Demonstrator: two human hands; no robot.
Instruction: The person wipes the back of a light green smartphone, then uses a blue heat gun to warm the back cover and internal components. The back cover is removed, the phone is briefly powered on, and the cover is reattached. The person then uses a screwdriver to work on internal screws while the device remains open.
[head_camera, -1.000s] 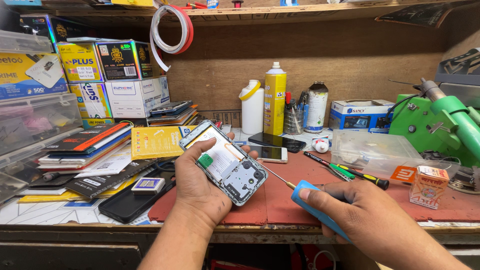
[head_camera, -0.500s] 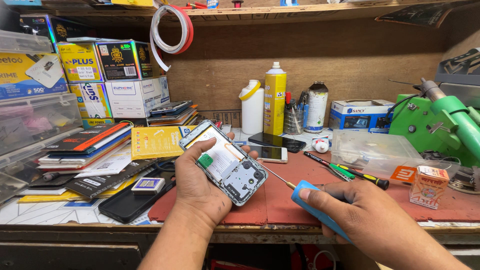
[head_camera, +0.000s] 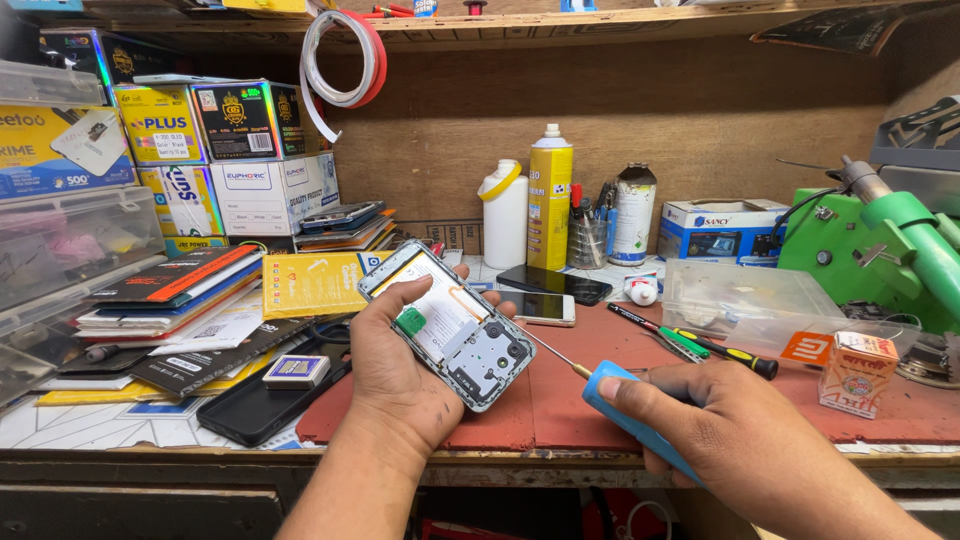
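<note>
Screwdriver, blue-handled, thin-shafted (head_camera: 612, 398), gripped in right hand (head_camera: 730, 440), tip at three o'clock edge of opened white-backed phone (head_camera: 448, 325). Left hand (head_camera: 400, 375) fingers wrapped round phone, above red mat (head_camera: 560, 395). Best: seat tip square, press lightly, steady phone.

A worn wooden workbench (head_camera: 560, 465) with a red mat (head_camera: 600, 390) runs under a brown board back wall (head_camera: 700, 130), and a wooden shelf (head_camera: 560, 25) spans the top with a coil of red and white tape (head_camera: 345, 60) hanging from it. Stacked cardboard boxes (head_camera: 240, 150) and clear plastic bins (head_camera: 70, 240) crowd the left side, while a green machine (head_camera: 880, 245) stands at the right. The light is even and bright, casting only soft shadows.
</note>
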